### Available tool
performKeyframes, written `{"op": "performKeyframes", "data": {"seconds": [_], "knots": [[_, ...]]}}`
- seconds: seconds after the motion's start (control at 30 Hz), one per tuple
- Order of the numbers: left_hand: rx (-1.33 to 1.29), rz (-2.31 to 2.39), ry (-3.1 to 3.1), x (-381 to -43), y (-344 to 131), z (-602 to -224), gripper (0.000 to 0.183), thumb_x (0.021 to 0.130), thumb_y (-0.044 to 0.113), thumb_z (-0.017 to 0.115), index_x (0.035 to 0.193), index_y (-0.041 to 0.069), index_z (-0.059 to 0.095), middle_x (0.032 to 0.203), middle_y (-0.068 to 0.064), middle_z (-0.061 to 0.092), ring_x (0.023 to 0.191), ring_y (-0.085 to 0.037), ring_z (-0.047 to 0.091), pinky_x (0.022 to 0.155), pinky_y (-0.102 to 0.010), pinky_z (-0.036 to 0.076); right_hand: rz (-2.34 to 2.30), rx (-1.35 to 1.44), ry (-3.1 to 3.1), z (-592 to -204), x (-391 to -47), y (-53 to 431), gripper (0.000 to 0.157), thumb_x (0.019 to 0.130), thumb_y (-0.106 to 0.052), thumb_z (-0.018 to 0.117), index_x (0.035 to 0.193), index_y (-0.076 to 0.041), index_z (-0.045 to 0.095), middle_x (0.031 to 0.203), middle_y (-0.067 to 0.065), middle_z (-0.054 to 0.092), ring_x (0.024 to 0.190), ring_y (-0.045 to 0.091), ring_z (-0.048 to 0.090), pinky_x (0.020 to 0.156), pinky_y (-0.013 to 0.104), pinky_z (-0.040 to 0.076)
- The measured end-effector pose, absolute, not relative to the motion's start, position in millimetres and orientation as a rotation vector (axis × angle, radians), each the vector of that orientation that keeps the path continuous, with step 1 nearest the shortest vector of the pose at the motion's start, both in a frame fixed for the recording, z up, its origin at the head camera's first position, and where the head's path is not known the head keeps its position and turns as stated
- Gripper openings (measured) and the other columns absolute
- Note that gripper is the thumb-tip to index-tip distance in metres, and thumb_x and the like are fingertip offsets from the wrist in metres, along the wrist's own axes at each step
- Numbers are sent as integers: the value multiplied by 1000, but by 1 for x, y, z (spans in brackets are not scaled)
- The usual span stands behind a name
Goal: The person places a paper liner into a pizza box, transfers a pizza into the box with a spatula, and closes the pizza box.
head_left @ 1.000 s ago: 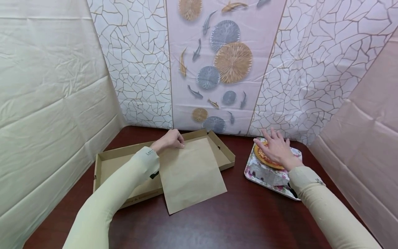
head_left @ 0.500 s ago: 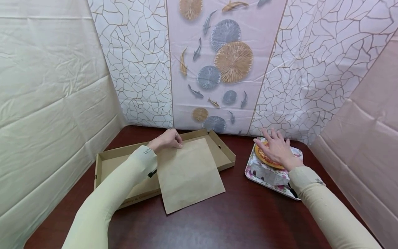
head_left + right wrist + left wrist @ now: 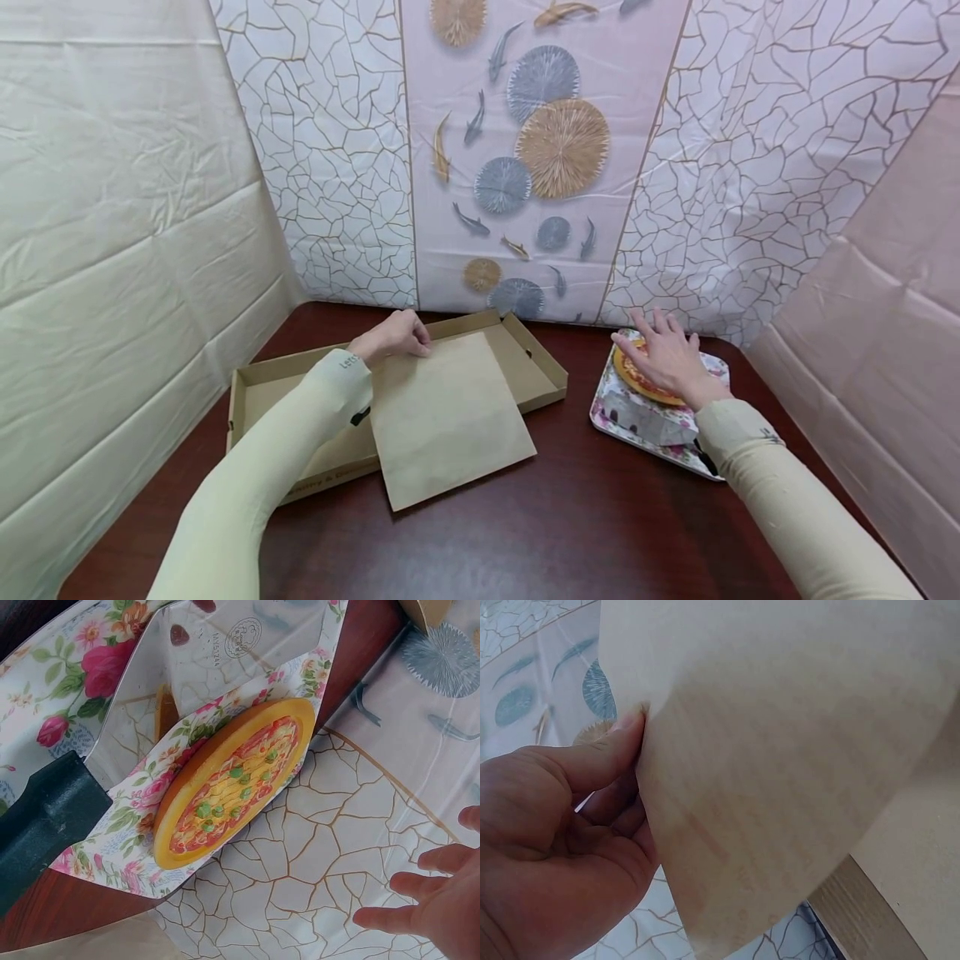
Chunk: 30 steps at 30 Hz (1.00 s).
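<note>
My left hand pinches the far edge of a sheet of brown paper between thumb and fingers. The sheet lies slanted over part of an open, shallow cardboard box, its near end reaching past the box's front edge. To the right, my right hand is spread above a small round pizza, apparently without touching it. The pizza rests on a floral tray. In front of it on the tray is a broad shiny metal blade with a dark handle; its exact kind is unclear.
A dark red-brown table carries everything. Patterned sheeting stands behind it, with pale cloth walls on the left and right. One corner of the box points toward the tray.
My left hand has moved slightly left, drawing the brown paper sheet left with it. My right hand has stayed in place above the pizza.
</note>
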<state>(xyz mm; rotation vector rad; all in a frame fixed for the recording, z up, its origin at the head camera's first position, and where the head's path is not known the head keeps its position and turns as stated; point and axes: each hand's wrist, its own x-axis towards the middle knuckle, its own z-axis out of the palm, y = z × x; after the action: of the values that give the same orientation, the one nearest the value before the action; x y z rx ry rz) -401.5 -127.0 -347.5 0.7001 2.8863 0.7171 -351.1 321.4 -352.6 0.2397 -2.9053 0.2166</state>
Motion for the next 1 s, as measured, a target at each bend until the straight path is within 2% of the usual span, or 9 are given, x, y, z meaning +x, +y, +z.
{"op": "performKeyframes", "data": {"seconds": [0.17,0.2,0.3,0.43,0.57,0.73,0.87,1.0], "knots": [[723,710,2872,-405,-133,-348,4,81,11,75,81,7,78,81,-3,74,81,-14,60,79,-29,50,224,241,-2902,-353,-351,320,79,96,-67,26,155,-15,17,157,31,12,142,53,13,101,79,13],[759,721,2866,-407,-135,-349,3,80,12,77,79,9,77,77,-1,73,78,-13,60,75,-28,50,227,241,-2902,-353,-350,320,80,96,-67,26,155,-15,17,157,31,12,142,52,13,101,79,13],[751,721,2853,-408,-139,-350,5,80,13,77,77,10,77,75,2,72,76,-13,58,74,-26,48,227,238,-2905,-353,-350,320,80,96,-67,26,155,-15,17,157,31,12,142,52,13,101,79,12],[691,689,2861,-406,-140,-350,4,81,9,74,82,6,76,80,-2,72,80,-15,58,79,-28,48,228,238,-2914,-353,-350,320,80,96,-67,26,155,-15,17,157,30,11,142,52,12,102,79,12],[689,643,2897,-405,-142,-353,5,80,7,73,83,3,74,79,-2,70,79,-15,55,78,-27,46,225,239,-2913,-352,-350,320,80,95,-67,26,155,-15,18,157,30,12,142,53,12,101,79,12],[716,623,2913,-404,-145,-354,1,79,4,72,79,5,73,75,0,67,76,-14,54,74,-26,45,218,235,-2919,-351,-350,320,81,95,-68,25,155,-14,19,157,31,12,142,53,12,101,79,12],[734,633,2917,-404,-145,-353,5,78,3,72,76,7,72,74,0,67,76,-15,55,73,-27,46,208,235,-2923,-351,-350,321,80,95,-68,24,155,-14,17,157,31,11,142,53,13,101,79,13],[743,623,2925,-404,-147,-352,2,78,3,73,78,5,72,74,-1,68,75,-15,55,74,-28,46,210,236,-2928,-350,-349,321,80,96,-67,24,155,-15,15,157,31,10,142,53,12,102,79,13]]}}
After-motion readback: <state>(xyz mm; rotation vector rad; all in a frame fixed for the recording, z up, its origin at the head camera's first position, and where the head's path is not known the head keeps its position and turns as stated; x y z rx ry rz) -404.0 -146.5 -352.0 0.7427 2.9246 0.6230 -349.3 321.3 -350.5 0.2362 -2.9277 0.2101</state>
